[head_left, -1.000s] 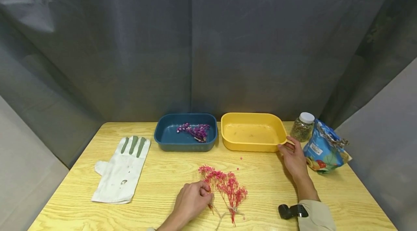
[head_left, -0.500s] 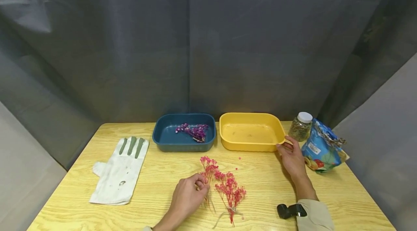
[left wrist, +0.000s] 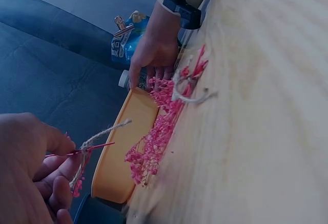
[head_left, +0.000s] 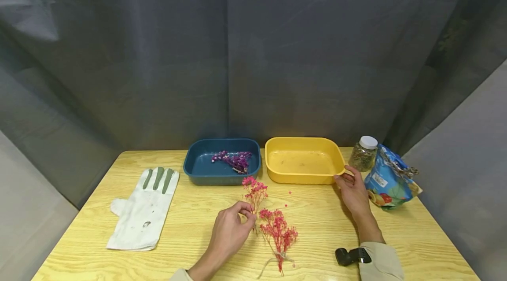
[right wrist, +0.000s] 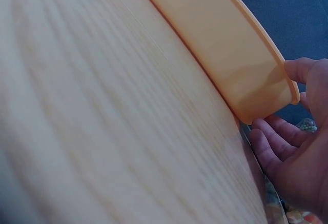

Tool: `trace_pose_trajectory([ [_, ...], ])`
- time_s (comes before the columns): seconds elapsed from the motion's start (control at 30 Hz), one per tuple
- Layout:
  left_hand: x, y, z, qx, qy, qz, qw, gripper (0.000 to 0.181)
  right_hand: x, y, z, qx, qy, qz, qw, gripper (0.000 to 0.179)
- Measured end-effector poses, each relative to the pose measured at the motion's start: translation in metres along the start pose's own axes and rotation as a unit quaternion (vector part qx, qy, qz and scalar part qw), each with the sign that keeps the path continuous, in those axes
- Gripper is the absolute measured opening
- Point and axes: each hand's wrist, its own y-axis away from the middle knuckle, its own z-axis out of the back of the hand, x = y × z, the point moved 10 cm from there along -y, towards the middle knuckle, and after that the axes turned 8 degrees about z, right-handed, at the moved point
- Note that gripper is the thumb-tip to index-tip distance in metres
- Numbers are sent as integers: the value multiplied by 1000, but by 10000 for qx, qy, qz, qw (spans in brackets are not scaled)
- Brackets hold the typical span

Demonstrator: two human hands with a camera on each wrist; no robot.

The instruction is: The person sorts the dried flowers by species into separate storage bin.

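My left hand (head_left: 231, 230) pinches a small bunch of pink dried flowers (head_left: 255, 190) by its stems, above the table. In the left wrist view, twine (left wrist: 84, 152) is tied round those stems beside the thumb (left wrist: 57, 141). Another pink bunch (head_left: 278, 230), also tied with twine, lies on the table just right of that hand. My right hand (head_left: 355, 193) holds the near right corner of the yellow tray (head_left: 301, 179). In the right wrist view, its thumb (right wrist: 297, 69) is on the rim and its fingers (right wrist: 274, 137) are at the lower corner.
Left of the yellow tray stands a blue tray (head_left: 219, 180) with purple dried flowers (head_left: 237, 160) inside. A white-lidded jar (head_left: 363, 157) and a clipped blue bag (head_left: 387, 182) stand at the right. A white glove (head_left: 144, 215) lies at the left. Pink bits (head_left: 286, 205) dot the table.
My left hand has drawn its pink bunch up and away from the other bunch, towards the blue tray. The right hand has stayed at the yellow tray's corner.
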Motion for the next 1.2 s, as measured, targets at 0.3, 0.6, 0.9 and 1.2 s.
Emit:
trace_pose_trajectory([
  [0.3, -13, -17, -10, 47, 171, -61, 9998, 9, -1, 1, 2, 18, 60, -66, 10000, 62],
  [0.6, -22, -36, -11, -140, 277, -299, 9991, 8, -1, 0, 2, -3, -84, -96, 9999, 62],
  [0.9, -20, -58, -18, -97, 383, -165, 9991, 10, -3, 1, -1, 39, 50, -44, 10000, 64],
  [1.2, -35, -78, -24, -204, 136, -379, 9990, 13, 1, 1, 0, 17, 190, 102, 9998, 66],
])
